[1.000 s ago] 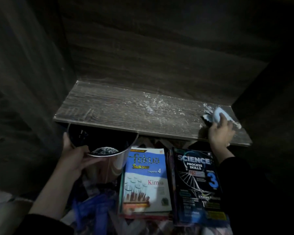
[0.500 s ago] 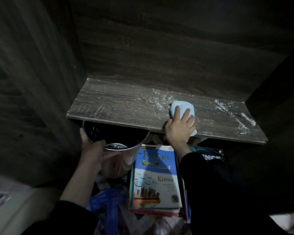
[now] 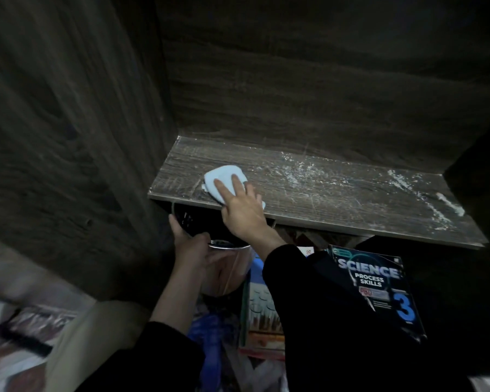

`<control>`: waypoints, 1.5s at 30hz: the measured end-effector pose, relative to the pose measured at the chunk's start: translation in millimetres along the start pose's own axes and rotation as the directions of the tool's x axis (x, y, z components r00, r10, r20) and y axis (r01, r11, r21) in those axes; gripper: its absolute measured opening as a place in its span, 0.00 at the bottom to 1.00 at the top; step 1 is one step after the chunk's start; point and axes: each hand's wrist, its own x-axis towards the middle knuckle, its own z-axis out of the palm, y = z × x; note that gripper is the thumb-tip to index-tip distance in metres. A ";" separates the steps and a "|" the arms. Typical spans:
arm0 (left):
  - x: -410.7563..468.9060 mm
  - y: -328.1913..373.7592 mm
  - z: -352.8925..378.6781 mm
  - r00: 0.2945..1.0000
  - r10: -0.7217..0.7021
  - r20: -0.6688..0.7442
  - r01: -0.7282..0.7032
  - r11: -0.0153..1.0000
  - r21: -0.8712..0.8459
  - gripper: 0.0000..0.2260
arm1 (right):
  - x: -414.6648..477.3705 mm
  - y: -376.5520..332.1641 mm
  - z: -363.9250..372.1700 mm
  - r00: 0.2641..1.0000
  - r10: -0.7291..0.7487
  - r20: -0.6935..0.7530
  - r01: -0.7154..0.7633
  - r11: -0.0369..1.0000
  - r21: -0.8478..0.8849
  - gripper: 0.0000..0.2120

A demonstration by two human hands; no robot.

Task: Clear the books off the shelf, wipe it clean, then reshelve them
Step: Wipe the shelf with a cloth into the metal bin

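Observation:
The dark wooden shelf [image 3: 337,199] holds no books and carries white dust on its middle and right. My right hand [image 3: 242,210] presses a pale blue cloth [image 3: 222,179] flat onto the shelf's left part with straight fingers. Just below the shelf's front edge, my left hand [image 3: 193,250] grips the rim of a shiny metal bin [image 3: 229,275]. Under the shelf lie two books: a dark "Science Process Skills 3" book [image 3: 379,290] and a blue chemistry book [image 3: 259,306], partly hidden by my right sleeve.
The cabinet's side wall [image 3: 77,137] stands close on the left and its back panel [image 3: 309,80] behind the shelf. A blue plastic bag [image 3: 210,352] lies below the bin. Patterned fabric [image 3: 20,335] shows at bottom left.
My right hand has swept the cloth from the shelf's right end across to its left part. My left hand keeps its grip on the bin's rim below the edge. The view shifted left.

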 end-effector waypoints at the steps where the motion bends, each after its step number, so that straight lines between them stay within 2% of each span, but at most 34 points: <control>1: -0.9 0.6 0.3 1.000 -0.004 -0.004 0.004 1.000 -0.001 0.42 | 2.1 3.6 -1.4 0.999 -0.041 -0.009 0.041 0.999 0.024 0.31; 3: -2.5 0.9 0.6 1.000 -0.006 -0.003 0.006 1.000 0.004 0.41 | 5.1 14.8 -6.3 0.993 -0.086 -0.083 0.104 0.966 0.236 0.29; 5: -2.3 0.8 0.5 1.000 -0.001 0.002 0.001 1.000 0.012 0.41 | 2.9 29.2 -11.8 0.978 -0.025 -0.208 0.135 0.836 0.531 0.25; 7: -0.4 0.2 -1.1 1.000 -0.003 0.005 0.003 1.000 0.020 0.42 | -5.7 47.6 -21.1 0.949 0.160 -0.272 0.097 0.672 0.734 0.22; 9: 2.4 -0.6 -2.4 1.000 -0.004 0.009 0.004 1.000 0.031 0.42 | -17.4 69.8 -34.2 0.897 0.339 -0.284 0.048 0.563 0.825 0.21; 11: 4.4 -1.1 -3.0 1.000 -0.005 0.004 0.005 0.999 0.036 0.42 | -31.1 101.0 -46.6 0.798 0.493 -0.346 0.037 0.533 0.845 0.20; 13: 6.3 -1.9 -3.0 1.000 0.004 0.006 -0.004 0.999 0.039 0.41 | -47.4 137.4 -57.7 0.646 0.643 -0.411 0.009 0.532 0.847 0.18; 15: 7.0 -2.3 -2.2 1.000 0.012 0.005 -0.012 0.999 0.044 0.41 | -65.0 174.2 -65.9 0.479 0.737 -0.477 -0.078 0.577 0.813 0.18; 16: 6.9 -2.0 -1.9 1.000 0.013 0.002 -0.013 0.999 0.044 0.41 | -73.2 192.5 -71.4 0.412 0.745 -0.525 -0.148 0.623 0.768 0.20; 18: 7.3 -2.5 -1.2 1.000 0.018 -0.006 -0.018 0.999 0.039 0.40 | -89.8 227.8 -84.2 0.337 0.736 -0.587 -0.363 0.677 0.640 0.22; 20: 7.3 -3.2 0.6 1.000 0.022 -0.008 -0.022 0.999 0.041 0.40 | -104.9 259.8 -94.1 0.277 0.789 -0.548 -0.608 0.586 0.536 0.22; 21: 6.7 -3.4 1.5 1.000 0.023 -0.008 -0.023 0.999 0.049 0.40 | -111.4 271.2 -97.3 0.264 0.818 -0.511 -0.678 0.534 0.505 0.23; 23: 5.9 -3.2 2.4 1.000 0.024 -0.008 -0.023 0.998 0.066 0.40 | -119.5 287.1 -97.0 0.285 0.842 -0.458 -0.745 0.495 0.448 0.24; 26: 5.8 -2.3 2.6 1.000 0.025 0.001 -0.025 0.997 0.073 0.39 | -118.6 297.4 -89.7 0.400 0.829 -0.391 -0.783 0.531 0.324 0.27; 31: 8.2 -2.5 -0.3 0.999 0.039 0.009 -0.040 0.995 0.088 0.38 | -94.1 294.7 -89.8 0.536 0.776 -0.333 -0.766 0.612 0.195 0.31; 33: 7.9 -2.2 -0.1 0.999 0.043 0.013 -0.044 0.996 0.083 0.38 | -78.5 288.0 -89.3 0.615 0.734 -0.290 -0.728 0.669 0.149 0.27; 37: 9.0 -2.4 0.0 0.999 0.037 0.016 -0.038 0.996 0.082 0.38 | -54.8 269.1 -79.0 0.782 0.568 -0.257 -0.578 0.815 0.041 0.28; 40: 11.3 -2.7 -0.7 0.999 0.033 0.020 -0.035 0.996 0.088 0.39 | -55.0 268.0 -79.9 0.870 0.410 -0.273 -0.409 0.910 0.065 0.27; 42: 12.8 -2.9 -1.0 0.999 0.039 0.018 -0.041 0.995 0.090 0.38 | -64.5 277.2 -85.7 0.843 0.376 -0.384 -0.366 0.925 0.102 0.28; 45: 12.7 -3.4 -0.6 0.999 0.047 0.008 -0.048 0.994 0.097 0.38 | -86.4 303.8 -94.2 0.649 0.506 -0.568 -0.510 0.843 0.169 0.28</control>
